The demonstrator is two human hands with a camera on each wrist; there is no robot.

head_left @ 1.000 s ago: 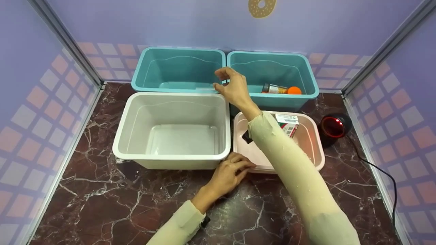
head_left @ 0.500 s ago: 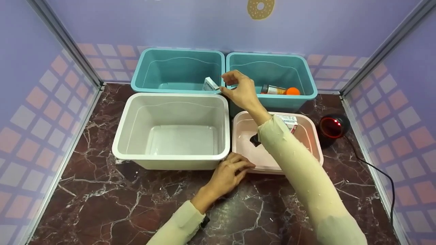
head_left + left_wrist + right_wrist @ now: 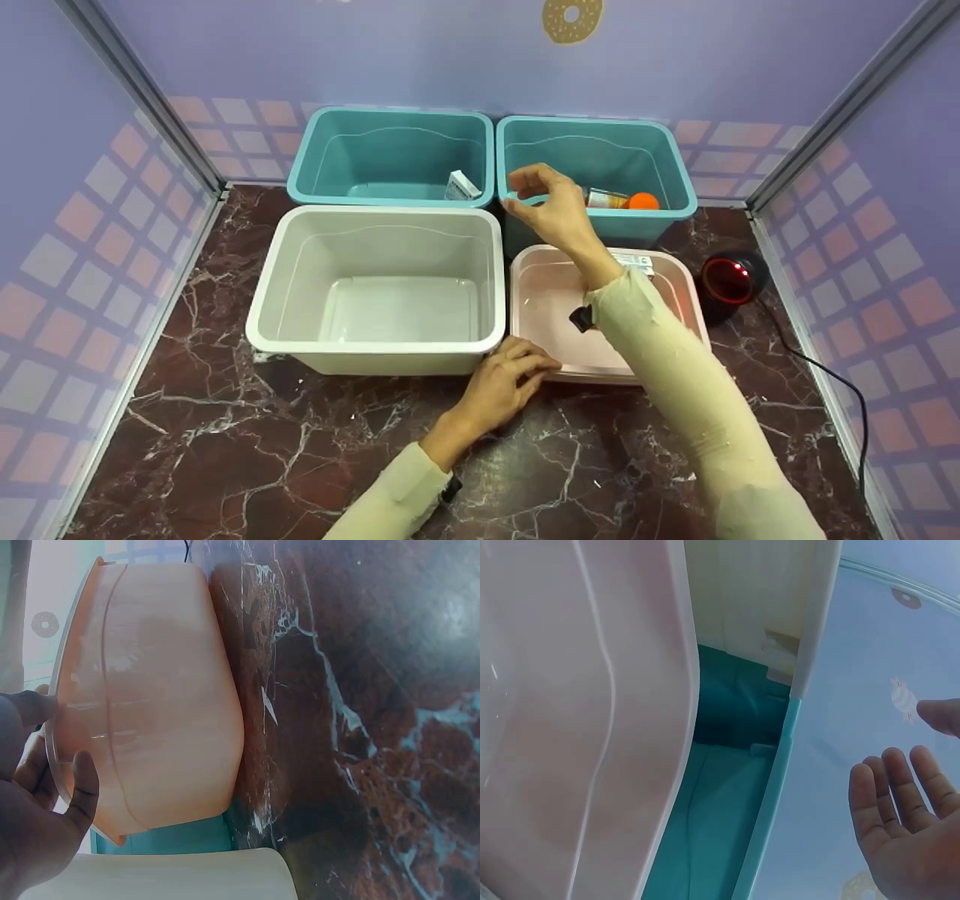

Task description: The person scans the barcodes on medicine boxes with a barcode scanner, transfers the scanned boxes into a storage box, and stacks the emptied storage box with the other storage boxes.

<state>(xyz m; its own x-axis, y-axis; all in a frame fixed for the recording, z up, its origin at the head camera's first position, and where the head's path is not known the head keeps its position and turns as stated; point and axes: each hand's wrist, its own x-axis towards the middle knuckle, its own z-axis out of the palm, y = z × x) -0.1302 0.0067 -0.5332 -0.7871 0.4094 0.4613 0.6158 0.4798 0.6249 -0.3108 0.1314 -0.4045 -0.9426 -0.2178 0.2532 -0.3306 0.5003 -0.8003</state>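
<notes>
Beyond & L of pink bin [image 3: 551, 322], sm. white box [image 3: 460, 187] sits tilted in teal bin [image 3: 375, 157]. R hand [image 3: 553, 210], loosely curved, holds nil; L hand [image 3: 504, 381] rests relaxed on pink bin's rim, prob. best braced lightly.

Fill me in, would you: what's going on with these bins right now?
A person's left hand holds the pink bin at its near left corner. The right hand, fingers loosely bent, holds nothing and is raised by the near rim of the right teal bin. A small white box sits tilted in the left teal bin. Another box shows in the pink bin, partly hidden by the right sleeve.
</notes>
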